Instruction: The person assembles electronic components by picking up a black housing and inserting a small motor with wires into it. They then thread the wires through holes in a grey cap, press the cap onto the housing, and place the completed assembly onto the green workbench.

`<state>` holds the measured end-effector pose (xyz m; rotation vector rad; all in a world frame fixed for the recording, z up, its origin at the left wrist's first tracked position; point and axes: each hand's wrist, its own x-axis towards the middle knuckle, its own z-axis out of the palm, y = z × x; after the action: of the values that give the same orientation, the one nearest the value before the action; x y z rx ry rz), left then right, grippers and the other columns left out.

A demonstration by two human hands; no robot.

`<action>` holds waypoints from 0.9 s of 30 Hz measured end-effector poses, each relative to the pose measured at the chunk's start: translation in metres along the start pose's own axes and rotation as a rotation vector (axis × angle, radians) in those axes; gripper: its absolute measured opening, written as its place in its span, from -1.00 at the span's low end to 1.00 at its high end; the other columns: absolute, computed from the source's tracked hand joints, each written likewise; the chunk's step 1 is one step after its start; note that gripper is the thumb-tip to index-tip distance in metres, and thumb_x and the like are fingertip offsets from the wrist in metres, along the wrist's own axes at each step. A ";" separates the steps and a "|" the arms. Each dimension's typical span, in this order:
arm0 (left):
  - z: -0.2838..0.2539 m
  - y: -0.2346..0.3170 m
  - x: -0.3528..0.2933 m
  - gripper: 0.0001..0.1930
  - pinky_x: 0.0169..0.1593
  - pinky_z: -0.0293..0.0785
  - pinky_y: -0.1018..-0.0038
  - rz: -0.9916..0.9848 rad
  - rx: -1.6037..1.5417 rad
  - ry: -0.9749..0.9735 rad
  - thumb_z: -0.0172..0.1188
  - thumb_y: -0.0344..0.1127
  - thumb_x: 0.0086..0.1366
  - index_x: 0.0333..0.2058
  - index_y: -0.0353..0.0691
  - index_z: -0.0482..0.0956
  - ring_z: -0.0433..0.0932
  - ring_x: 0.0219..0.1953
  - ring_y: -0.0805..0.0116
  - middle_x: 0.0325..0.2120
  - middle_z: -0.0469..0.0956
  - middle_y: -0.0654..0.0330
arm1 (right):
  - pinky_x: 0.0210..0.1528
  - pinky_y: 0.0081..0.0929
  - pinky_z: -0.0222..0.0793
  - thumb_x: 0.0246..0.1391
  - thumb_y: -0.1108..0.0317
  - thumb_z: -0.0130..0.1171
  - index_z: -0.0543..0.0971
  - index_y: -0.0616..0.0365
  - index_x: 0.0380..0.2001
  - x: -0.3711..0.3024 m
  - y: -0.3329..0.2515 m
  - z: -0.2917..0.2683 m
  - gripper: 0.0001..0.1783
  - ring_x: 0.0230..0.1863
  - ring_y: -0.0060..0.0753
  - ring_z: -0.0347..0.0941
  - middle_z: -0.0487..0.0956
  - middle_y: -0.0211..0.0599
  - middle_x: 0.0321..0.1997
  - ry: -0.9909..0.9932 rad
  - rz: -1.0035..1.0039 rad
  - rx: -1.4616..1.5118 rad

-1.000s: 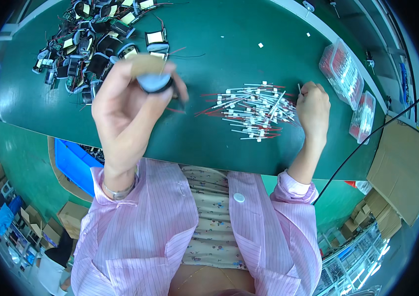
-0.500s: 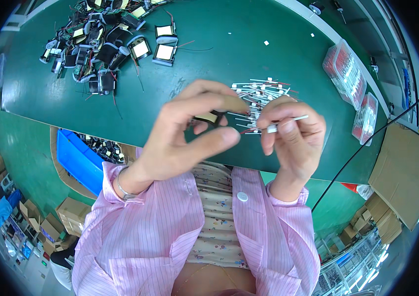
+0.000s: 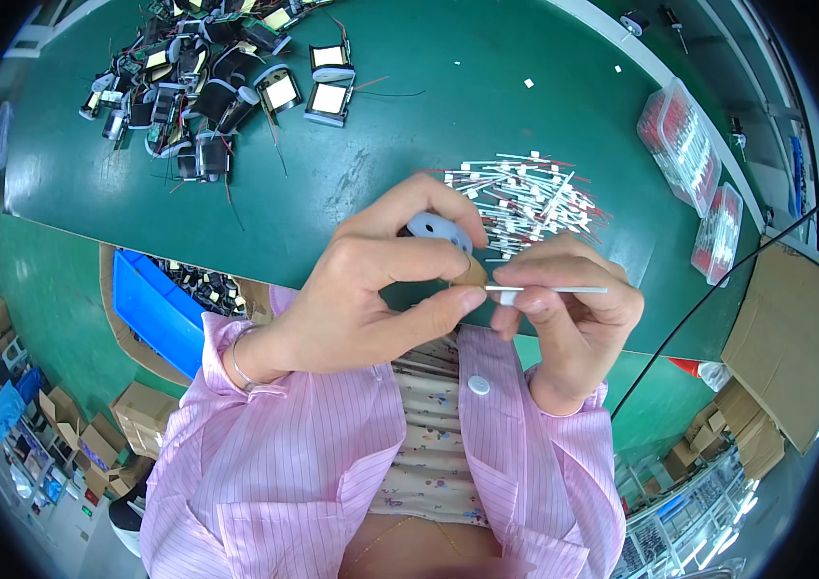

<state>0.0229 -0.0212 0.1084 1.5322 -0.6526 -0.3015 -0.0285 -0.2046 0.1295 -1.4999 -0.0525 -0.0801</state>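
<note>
My left hand (image 3: 356, 289) curls around a small device with a grey rounded end (image 3: 436, 229), mostly hidden by the fingers. Its thumb and index fingertip pinch together at the end of a thin lead. My right hand (image 3: 573, 314) grips that white lead (image 3: 569, 289) and its small white connector (image 3: 508, 298) between thumb and fingers. The lead lies nearly level, one end reaching the left fingertips. Just beyond both hands, a loose pile of white-and-red connector leads (image 3: 535, 203) is spread on the green table (image 3: 409, 106).
Black devices with cream pads and wires (image 3: 207, 96) are heaped at the far left. Two clear plastic boxes of leads (image 3: 680, 145) stand along the right edge. A blue tray (image 3: 154, 314) sits below the table's left side; a black cable (image 3: 680, 318) crosses at right.
The device in my left hand has turned, showing its grey end instead of the cream pad. My left thumb and index have closed together, and the right hand's lead has come down to meet them.
</note>
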 end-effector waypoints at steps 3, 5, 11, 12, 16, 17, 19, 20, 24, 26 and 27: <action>-0.004 0.003 0.000 -0.92 -0.29 0.31 0.57 -0.045 -0.121 -0.084 0.27 -0.46 0.04 -0.50 -0.38 0.62 0.43 -0.31 0.39 -0.23 0.45 -0.01 | -0.62 -0.69 0.36 -0.05 0.64 0.23 0.61 0.40 -0.38 -0.002 -0.005 -0.007 -0.89 -0.58 -0.54 0.49 0.55 -0.15 -0.46 0.000 0.058 0.086; -0.007 0.001 -0.004 -0.90 -0.31 0.35 0.53 -0.116 -0.204 -0.005 0.27 -0.45 0.02 -0.54 -0.39 0.62 0.45 -0.35 0.38 -0.24 0.45 -0.03 | -0.62 -0.68 0.37 -0.07 0.61 0.27 0.61 0.40 -0.36 -0.001 -0.007 -0.009 -0.86 -0.59 -0.52 0.49 0.55 -0.14 -0.45 0.017 0.087 0.140; -0.006 0.003 -0.001 -0.86 -0.35 0.42 0.50 0.008 -0.149 0.033 0.29 -0.41 0.02 -0.58 -0.39 0.61 0.49 -0.43 0.37 -0.28 0.46 -0.03 | -0.43 -0.62 0.38 -0.24 0.54 0.41 0.61 0.31 -0.35 0.004 -0.007 0.005 -0.72 -0.32 -0.52 0.46 0.54 -0.24 -0.42 -0.094 0.212 0.175; -0.004 0.004 -0.003 -0.86 -0.35 0.42 0.50 0.005 -0.146 0.036 0.29 -0.41 0.02 -0.58 -0.39 0.61 0.49 -0.43 0.37 -0.28 0.46 -0.03 | -0.44 -0.60 0.32 -0.29 0.59 0.41 0.62 0.29 -0.39 0.006 0.006 0.000 -0.73 -0.38 -0.49 0.45 0.55 -0.24 -0.45 -0.158 -0.023 0.002; -0.003 0.006 -0.006 -0.86 -0.31 0.42 0.51 -0.042 -0.062 0.062 0.29 -0.40 0.03 -0.59 -0.37 0.62 0.49 -0.38 0.35 -0.29 0.47 -0.02 | -0.41 -0.56 0.32 -0.30 0.64 0.37 0.62 0.29 -0.43 0.004 -0.002 0.003 -0.76 -0.40 -0.45 0.45 0.56 -0.23 -0.47 -0.120 -0.019 -0.100; -0.004 0.007 -0.005 -0.86 -0.29 0.42 0.51 -0.005 0.006 0.060 0.29 -0.41 0.04 -0.61 -0.36 0.62 0.49 -0.36 0.34 -0.29 0.48 -0.02 | -0.40 -0.56 0.32 -0.28 0.66 0.34 0.62 0.29 -0.45 0.005 -0.003 0.003 -0.79 -0.40 -0.45 0.46 0.57 -0.23 -0.46 -0.128 -0.007 -0.097; -0.008 0.005 -0.001 -0.91 -0.28 0.43 0.50 0.083 0.051 0.021 0.27 -0.44 0.06 -0.48 -0.36 0.61 0.50 -0.36 0.31 -0.27 0.49 -0.04 | -0.38 -0.55 0.32 -0.26 0.68 0.31 0.61 0.29 -0.47 0.005 -0.002 0.001 -0.81 -0.40 -0.44 0.46 0.57 -0.22 -0.44 -0.135 0.004 -0.096; -0.009 0.005 0.001 -0.85 -0.27 0.44 0.49 0.172 0.096 -0.018 0.25 -0.48 0.07 -0.34 -0.37 0.61 0.52 -0.35 0.28 -0.26 0.50 -0.05 | -0.36 -0.54 0.34 -0.24 0.70 0.28 0.60 0.30 -0.47 0.003 0.000 0.000 -0.83 -0.38 -0.43 0.47 0.58 -0.20 -0.41 -0.066 -0.008 -0.035; 0.000 -0.009 -0.008 -0.55 -0.24 0.45 0.44 0.171 0.049 0.125 0.19 -0.51 0.13 0.03 -0.39 0.38 0.56 -0.32 0.22 -0.19 0.52 -0.11 | -0.28 -0.53 0.40 -0.21 0.71 0.24 0.58 0.33 -0.47 0.007 -0.001 0.010 -0.85 -0.33 -0.41 0.51 0.59 -0.12 -0.32 0.088 -0.057 0.010; -0.004 -0.015 -0.008 -0.36 -0.22 0.46 0.42 0.323 0.240 0.066 0.13 -0.55 0.15 0.20 -0.38 0.09 0.58 -0.23 0.16 -0.15 0.52 -0.16 | -0.27 -0.54 0.42 -0.21 0.71 0.24 0.58 0.34 -0.46 0.006 -0.002 0.013 -0.84 -0.32 -0.40 0.51 0.59 -0.10 -0.31 0.091 -0.089 -0.021; -0.004 -0.014 -0.009 -0.36 -0.22 0.46 0.42 0.320 0.242 0.066 0.13 -0.55 0.15 0.20 -0.38 0.09 0.58 -0.23 0.16 -0.15 0.52 -0.16 | -0.26 -0.54 0.43 -0.21 0.71 0.24 0.58 0.35 -0.45 0.007 -0.003 0.015 -0.84 -0.32 -0.39 0.52 0.58 -0.09 -0.30 0.089 -0.121 -0.052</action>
<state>0.0212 -0.0135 0.0936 1.6283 -0.8928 0.0734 -0.0217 -0.1897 0.1341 -1.5423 -0.0701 -0.2465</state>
